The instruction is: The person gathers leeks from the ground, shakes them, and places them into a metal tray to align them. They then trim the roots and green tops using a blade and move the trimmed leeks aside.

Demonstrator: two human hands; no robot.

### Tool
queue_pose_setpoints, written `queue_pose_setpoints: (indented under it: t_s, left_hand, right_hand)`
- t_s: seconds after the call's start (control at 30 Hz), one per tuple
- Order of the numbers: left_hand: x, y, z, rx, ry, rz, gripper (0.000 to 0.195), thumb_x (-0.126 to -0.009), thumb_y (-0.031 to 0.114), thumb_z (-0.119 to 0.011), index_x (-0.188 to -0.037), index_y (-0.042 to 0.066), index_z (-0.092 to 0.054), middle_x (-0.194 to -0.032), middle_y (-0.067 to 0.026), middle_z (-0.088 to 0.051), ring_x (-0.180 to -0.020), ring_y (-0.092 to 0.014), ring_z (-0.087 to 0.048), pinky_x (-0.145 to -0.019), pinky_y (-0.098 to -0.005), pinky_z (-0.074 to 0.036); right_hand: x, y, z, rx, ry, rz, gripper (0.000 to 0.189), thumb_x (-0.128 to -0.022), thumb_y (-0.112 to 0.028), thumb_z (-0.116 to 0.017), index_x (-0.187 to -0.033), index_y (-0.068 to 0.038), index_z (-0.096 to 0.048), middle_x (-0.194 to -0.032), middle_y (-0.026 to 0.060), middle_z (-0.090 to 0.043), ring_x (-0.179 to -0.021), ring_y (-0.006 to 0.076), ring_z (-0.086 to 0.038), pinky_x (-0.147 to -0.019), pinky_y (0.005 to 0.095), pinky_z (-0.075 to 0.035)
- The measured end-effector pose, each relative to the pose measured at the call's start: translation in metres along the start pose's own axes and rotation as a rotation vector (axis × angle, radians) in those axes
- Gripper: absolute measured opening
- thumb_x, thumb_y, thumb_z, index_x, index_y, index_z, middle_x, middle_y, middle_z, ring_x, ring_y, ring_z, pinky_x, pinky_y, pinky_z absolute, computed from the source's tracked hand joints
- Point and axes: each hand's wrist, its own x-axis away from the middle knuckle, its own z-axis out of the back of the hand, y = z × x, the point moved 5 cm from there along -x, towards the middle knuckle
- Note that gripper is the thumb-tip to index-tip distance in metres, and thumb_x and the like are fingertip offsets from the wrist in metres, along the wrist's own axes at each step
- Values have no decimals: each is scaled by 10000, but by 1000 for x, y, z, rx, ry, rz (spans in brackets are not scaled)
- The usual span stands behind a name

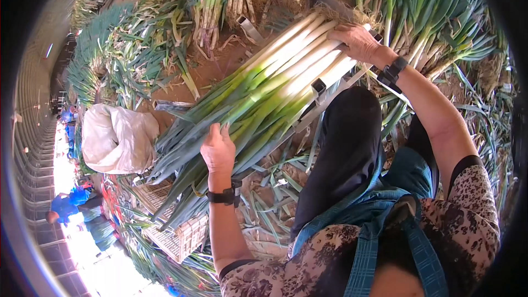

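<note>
A row of long green onions, perhaps leeks (284, 70), lies slantwise on a metal frame (303, 121), roots at the upper right and green leaves at the lower left. My right hand (354, 41) rests over the white stalks near the roots, its fingertips on them; part of the hand's grip is hidden. My left hand (218, 144) is at the green leaves, fingers curled, with thumb and forefinger at a leaf; whether it grips one is not plain. Both wrists wear black bands.
A white sack (119, 138) and a plastic crate (181, 239) stand at the left. Tied bundles of green onions (208, 8) stand at the top, more onions (416, 4) at the upper right. Loose leaves litter the ground. A person in blue (66, 208) is far left.
</note>
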Motion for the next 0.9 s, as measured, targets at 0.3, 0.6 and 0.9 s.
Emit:
queue_pose_setpoints:
  t_s: [0.3, 0.6, 0.9]
  left_hand:
    - [44, -241, 216, -524, 351, 14, 275, -912, 299, -548, -866, 42, -633, -839, -85, -625, -655, -227, -586, -558, -351, -451]
    - [-32, -82, 101, -70, 32, 346, 719, -767, 332, -745, -1355, 34, -458, -1362, -220, -478, -1274, -374, -434, -1066, -428, -335]
    - [-80, 10, -85, -117, -369, -266, 722, -755, 267, -759, -1392, 211, -424, -1191, -148, -565, -1121, -321, -522, -958, -454, -397]
  right_hand:
    - [7, -8, -22, -153, -404, -249, 278, -819, -197, -678, -1037, -36, -614, -928, 159, -646, -884, 349, -620, -744, 441, -481]
    - [-12, -1, -16, -361, -506, -538, 426, -789, -237, -738, -1155, -69, -599, -883, 105, -640, -783, 196, -631, -542, 321, -526]
    - [-13, 3, -39, -238, -489, -318, 383, -775, -258, -710, -1094, -61, -631, -876, 165, -653, -880, 335, -615, -763, 438, -477]
